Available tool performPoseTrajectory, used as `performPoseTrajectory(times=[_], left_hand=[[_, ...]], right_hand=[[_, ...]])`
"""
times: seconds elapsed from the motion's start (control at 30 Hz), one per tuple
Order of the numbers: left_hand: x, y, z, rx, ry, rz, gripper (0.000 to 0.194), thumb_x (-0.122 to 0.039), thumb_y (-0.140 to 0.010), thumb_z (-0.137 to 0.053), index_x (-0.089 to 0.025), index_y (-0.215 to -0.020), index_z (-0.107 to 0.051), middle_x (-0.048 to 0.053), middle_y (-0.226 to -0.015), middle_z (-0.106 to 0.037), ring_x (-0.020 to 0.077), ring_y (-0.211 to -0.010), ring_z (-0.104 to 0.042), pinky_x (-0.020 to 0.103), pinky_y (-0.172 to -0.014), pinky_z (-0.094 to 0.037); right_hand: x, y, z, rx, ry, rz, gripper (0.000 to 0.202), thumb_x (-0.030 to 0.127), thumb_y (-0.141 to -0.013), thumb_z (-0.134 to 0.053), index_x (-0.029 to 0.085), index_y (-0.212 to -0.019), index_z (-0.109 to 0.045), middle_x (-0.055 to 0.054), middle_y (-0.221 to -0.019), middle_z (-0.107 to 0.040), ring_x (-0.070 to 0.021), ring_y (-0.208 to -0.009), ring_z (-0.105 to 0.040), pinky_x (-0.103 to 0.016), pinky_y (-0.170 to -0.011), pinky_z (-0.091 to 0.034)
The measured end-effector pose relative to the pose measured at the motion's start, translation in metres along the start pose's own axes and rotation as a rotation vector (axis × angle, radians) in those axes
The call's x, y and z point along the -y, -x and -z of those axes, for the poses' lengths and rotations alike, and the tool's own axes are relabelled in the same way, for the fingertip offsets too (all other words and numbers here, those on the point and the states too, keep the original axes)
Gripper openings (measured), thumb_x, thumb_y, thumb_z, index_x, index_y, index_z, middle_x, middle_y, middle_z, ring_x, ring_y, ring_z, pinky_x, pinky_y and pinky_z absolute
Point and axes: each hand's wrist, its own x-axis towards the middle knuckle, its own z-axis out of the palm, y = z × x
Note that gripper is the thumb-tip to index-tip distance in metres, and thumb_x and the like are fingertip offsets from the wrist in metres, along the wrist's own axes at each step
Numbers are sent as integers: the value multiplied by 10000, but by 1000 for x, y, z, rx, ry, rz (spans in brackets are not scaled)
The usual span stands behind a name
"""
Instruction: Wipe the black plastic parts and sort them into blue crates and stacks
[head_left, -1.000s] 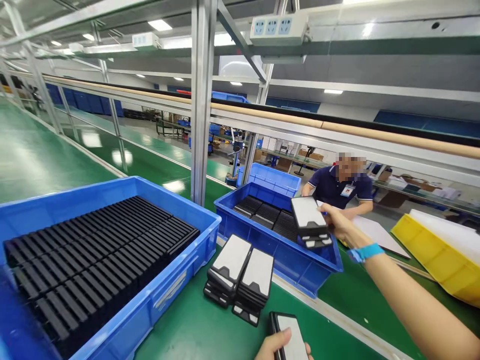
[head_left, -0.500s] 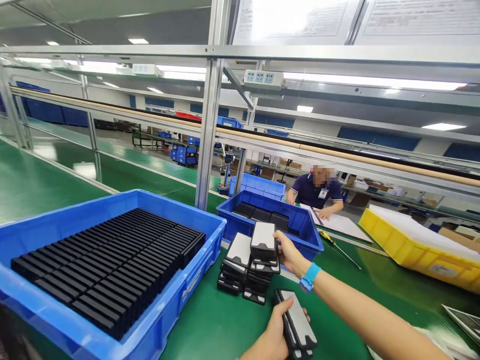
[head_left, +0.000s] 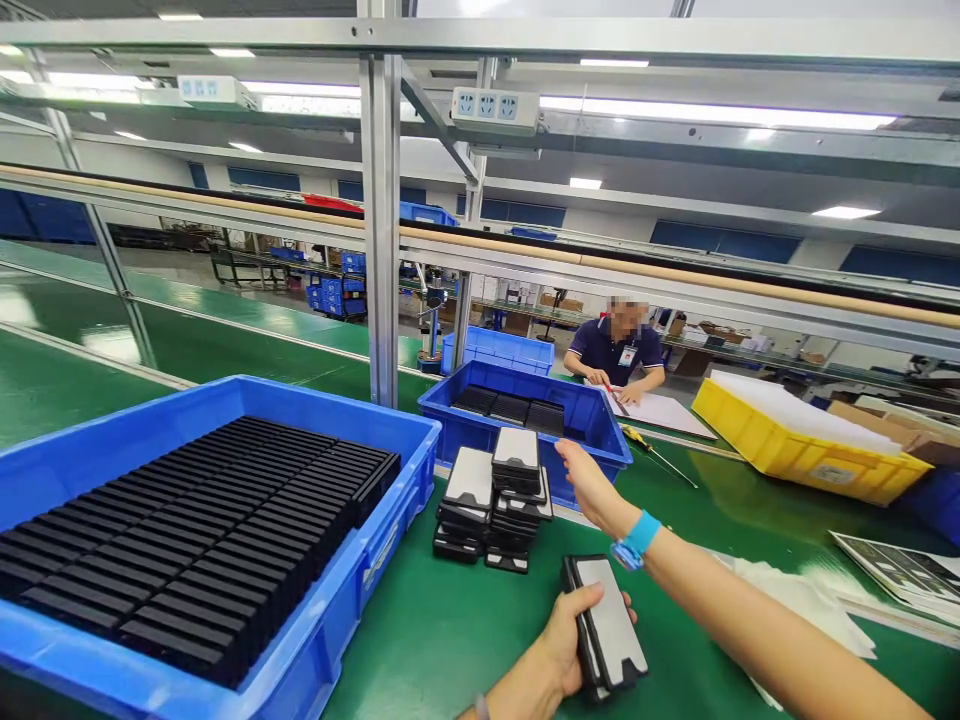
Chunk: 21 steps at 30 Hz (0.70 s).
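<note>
Gripping a stacked pair of black cases (head_left: pixel 607 630), left hand (head_left: pixel 559 640) fingers closed, right hand (head_left: pixel 592 485) fingers open, just beside stacked cases (head_left: pixel 495 505) on green bench (head_left: pixel 450 640).

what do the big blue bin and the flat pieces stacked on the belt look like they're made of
Big blue bin: likely moulded plastic, with a smooth, slightly glossy rim.
Stacked pieces: probably black plastic frames with matte pale grey faces; the face material is unclear.
</note>
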Motion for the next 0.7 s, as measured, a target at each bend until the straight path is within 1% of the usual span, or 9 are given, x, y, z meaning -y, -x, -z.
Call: performPoseTrajectory(times=[0.1,0.2,0.27,0.37,0.47,0.57,0.63,0.67,0.7], left_hand=[[-2,7,-5,69,-5,-61,490,-414,-630,-708,-16,-916,-711,160,-840,-732,237,-757,-651,330,-738,-458],[-11,11,-10,84,10,-161,531,-494,-623,-714,-72,-945,-726,125,-882,-745,224,-809,-656,313,-776,-458],[-18,14,-14,105,6,-233,560,-500,-600,-730,-85,-976,-724,124,-917,-744,257,-885,-657,336,-827,-457],[-33,18,-28,103,-97,-370,611,-422,-579,-772,-96,-1088,-680,137,-1014,-722,322,-1011,-624,400,-904,-443],[-62,27,-50,-50,-439,-547,692,-462,-640,-756,-154,-1236,-586,131,-1187,-651,331,-1123,-562,434,-975,-416],[-112,41,-71,-276,-991,-801,791,-443,-669,-749,-170,-1353,-461,149,-1337,-525,320,-1226,-477,446,-1049,-363],[-146,50,-77,-484,-1308,-1034,701,-437,-773,-635,-195,-1388,-402,137,-1298,-519,292,-1197,-486,465,-1022,-388],[-159,53,-78,-599,-1463,-1073,708,-453,-789,-611,-193,-1404,-377,141,-1305,-501,298,-1214,-470,488,-1047,-359],[-170,54,-77,-697,-1595,-1054,730,-481,-798,-590,-185,-1422,-351,155,-1321,-478,315,-1240,-451,512,-1060,-339]], right_hand=[[-11,20,46,-28,34,19,266,408,-868,-531,266,-1080,-607,-24,-1215,-599,-192,-1126,-543,-307,-916,-449],[-40,52,81,-13,71,-32,394,538,-717,-655,245,-980,-639,-52,-1052,-653,-242,-1018,-589,-335,-835,-479],[-61,73,92,102,12,-116,544,649,-658,-672,232,-1006,-654,-70,-962,-674,-262,-890,-630,-373,-761,-504],[-74,90,91,407,-156,-132,612,688,-670,-677,271,-1117,-654,-53,-955,-693,-234,-801,-648,-362,-744,-517],[-50,87,86,535,-251,-53,471,548,-702,-746,263,-1074,-697,-42,-986,-706,-201,-804,-648,-322,-822,-506],[-21,72,84,508,-387,-120,389,490,-715,-755,227,-999,-722,-56,-954,-716,-207,-783,-654,-312,-745,-533],[-20,62,87,429,-450,-143,409,503,-684,-773,211,-965,-721,-67,-920,-718,-211,-732,-648,-308,-646,-543],[-27,57,88,377,-471,-145,426,525,-675,-771,213,-960,-716,-66,-895,-717,-206,-694,-640,-305,-593,-540],[-40,53,91,322,-485,-151,439,548,-667,-764,222,-956,-709,-62,-869,-716,-205,-665,-634,-306,-552,-535]])
